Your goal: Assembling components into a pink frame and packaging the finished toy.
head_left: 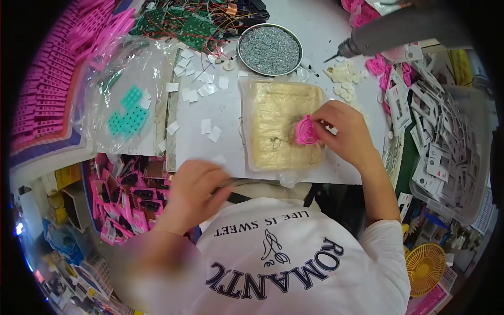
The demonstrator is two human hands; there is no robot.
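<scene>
Right hand (344,131) pinches round pink plastic part (305,131) at right side of yellowish film-wrapped square pad (266,113); looks like positioning. Left hand (197,189) blurred, loosely open, seemingly empty. Next move likely calls for steady pinch.

You're in an assembly workshop: circuit boards (197,34) and metal parts (270,50) lie toward your table's (231,137) far edge, a power screwdriver (380,37) above its right edge.

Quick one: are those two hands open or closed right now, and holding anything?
Left hand: loosely open, blurred; nothing visible in it.
Right hand: fingers closed on a round pink piece.
</scene>
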